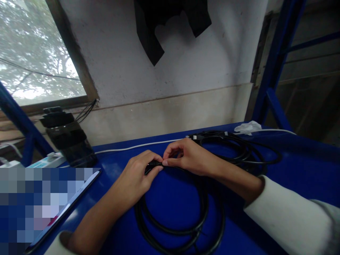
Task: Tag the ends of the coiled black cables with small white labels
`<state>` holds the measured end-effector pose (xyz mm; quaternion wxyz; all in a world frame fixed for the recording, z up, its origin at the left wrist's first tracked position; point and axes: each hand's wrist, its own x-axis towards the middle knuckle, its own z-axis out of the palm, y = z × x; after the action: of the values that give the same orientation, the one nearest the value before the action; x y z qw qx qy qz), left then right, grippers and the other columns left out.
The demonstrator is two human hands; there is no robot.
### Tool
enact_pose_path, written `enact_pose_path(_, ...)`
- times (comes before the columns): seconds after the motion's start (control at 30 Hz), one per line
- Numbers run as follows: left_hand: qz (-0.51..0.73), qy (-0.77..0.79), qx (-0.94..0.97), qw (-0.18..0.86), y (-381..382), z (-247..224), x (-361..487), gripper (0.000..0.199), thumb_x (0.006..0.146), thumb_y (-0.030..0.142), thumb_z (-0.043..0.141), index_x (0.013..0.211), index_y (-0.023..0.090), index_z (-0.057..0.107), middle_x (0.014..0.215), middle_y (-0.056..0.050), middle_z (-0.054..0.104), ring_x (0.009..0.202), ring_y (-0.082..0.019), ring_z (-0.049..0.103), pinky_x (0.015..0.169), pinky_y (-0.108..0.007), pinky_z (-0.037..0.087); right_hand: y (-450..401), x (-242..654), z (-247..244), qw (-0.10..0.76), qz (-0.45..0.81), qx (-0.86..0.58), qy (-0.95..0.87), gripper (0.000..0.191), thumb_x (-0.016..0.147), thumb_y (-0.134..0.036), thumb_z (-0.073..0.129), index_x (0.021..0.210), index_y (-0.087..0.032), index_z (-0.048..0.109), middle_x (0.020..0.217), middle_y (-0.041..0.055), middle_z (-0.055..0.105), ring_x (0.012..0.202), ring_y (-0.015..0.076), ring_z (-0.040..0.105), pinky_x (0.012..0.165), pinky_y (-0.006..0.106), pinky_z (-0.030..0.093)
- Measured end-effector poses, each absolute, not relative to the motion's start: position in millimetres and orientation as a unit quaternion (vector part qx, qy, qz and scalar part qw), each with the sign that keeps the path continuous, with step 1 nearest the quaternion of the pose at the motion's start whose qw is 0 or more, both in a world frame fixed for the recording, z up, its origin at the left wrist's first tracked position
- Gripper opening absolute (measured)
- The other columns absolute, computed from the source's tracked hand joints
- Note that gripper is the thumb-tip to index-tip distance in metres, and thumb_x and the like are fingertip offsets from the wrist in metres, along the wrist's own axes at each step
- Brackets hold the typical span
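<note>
A thick black cable (203, 198) lies in loose loops on the blue table, below and between my hands. My left hand (140, 170) is closed around a bundled part of it at the top of the loops, thumb in front and fingers behind. Close beside it, my right hand (187, 156) pinches at the same spot with thumb and index finger. The fingertips of both hands nearly meet there. Whatever small piece the right fingers pinch is too small to make out.
Another coil of black cable (239, 145) lies behind my right hand, with a crumpled clear plastic bag (248, 126) past it. A white cord (132, 146) runs along the back. At left stand a dark bottle (69, 138), a power strip (47, 160) and a blurred-out tablet-like screen (87, 186).
</note>
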<state>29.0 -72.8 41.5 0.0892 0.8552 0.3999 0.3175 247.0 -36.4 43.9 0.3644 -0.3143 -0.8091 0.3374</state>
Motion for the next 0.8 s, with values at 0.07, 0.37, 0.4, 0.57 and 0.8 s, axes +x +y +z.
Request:
enact_pose_path(0.07, 0.313, 0.405, 0.854, 0.094, -72.7, 42.3, 29.3, 0.012, 0.097, 0.019, 0.067, 0.105, 0.024, 0.073, 0.106, -0.003, 0.075, 0.100, -0.023, 0.070, 0.093, -0.038, 0.052, -36.8, 247.3, 43.6, 0.364, 0.331, -0.313, -0.813, 0.009, 0.084, -0.023, 0.077, 0.089, -0.017, 0.081, 0.081, 0.0034, 0.078, 0.073, 0.0178, 0.068, 0.066, 0.026, 0.049)
enact_pose_path(0.37, 0.302, 0.411, 0.853, 0.109, -74.6, 42.4, 27.3, 0.017, 0.097, 0.015, 0.065, 0.108, 0.024, 0.074, 0.108, -0.004, 0.074, 0.103, -0.024, 0.069, 0.094, -0.039, 0.051, -37.8, 251.4, 45.0, 0.322, 0.262, -0.343, -0.843, 0.012, 0.089, -0.024, 0.077, 0.095, -0.021, 0.086, 0.077, -0.0001, 0.079, 0.066, 0.0160, 0.064, 0.060, 0.026, 0.042)
enact_pose_path(0.4, 0.303, 0.412, 0.853, 0.107, -74.9, 42.5, 27.3, 0.017, 0.097, 0.015, 0.065, 0.109, 0.024, 0.074, 0.108, -0.004, 0.074, 0.103, -0.023, 0.069, 0.094, -0.039, 0.051, -37.8, 251.6, 45.1, 0.323, 0.265, -0.339, -0.843, 0.012, 0.089, -0.024, 0.077, 0.096, -0.021, 0.086, 0.081, 0.0005, 0.080, 0.070, 0.0170, 0.067, 0.064, 0.026, 0.045)
enact_pose_path(0.57, 0.306, 0.406, 0.855, 0.103, -74.4, 42.3, 28.1, 0.018, 0.097, 0.014, 0.064, 0.109, 0.022, 0.074, 0.108, -0.004, 0.074, 0.103, -0.023, 0.069, 0.094, -0.038, 0.051, -35.7, 251.4, 43.2, 0.329, 0.247, -0.319, -0.854, 0.010, 0.089, -0.021, 0.078, 0.096, -0.020, 0.085, 0.091, 0.0027, 0.082, 0.083, 0.0197, 0.072, 0.074, 0.028, 0.049)
enact_pose_path(0.8, 0.320, 0.402, 0.853, 0.091, -72.9, 40.7, 27.4, 0.018, 0.098, 0.015, 0.063, 0.109, 0.025, 0.074, 0.109, -0.003, 0.074, 0.103, -0.022, 0.069, 0.094, -0.037, 0.051, -32.7, 250.6, 38.7, 0.351, 0.263, -0.336, -0.834, 0.010, 0.089, -0.026, 0.082, 0.095, -0.018, 0.080, 0.086, 0.0036, 0.079, 0.079, 0.0194, 0.072, 0.071, 0.027, 0.051)
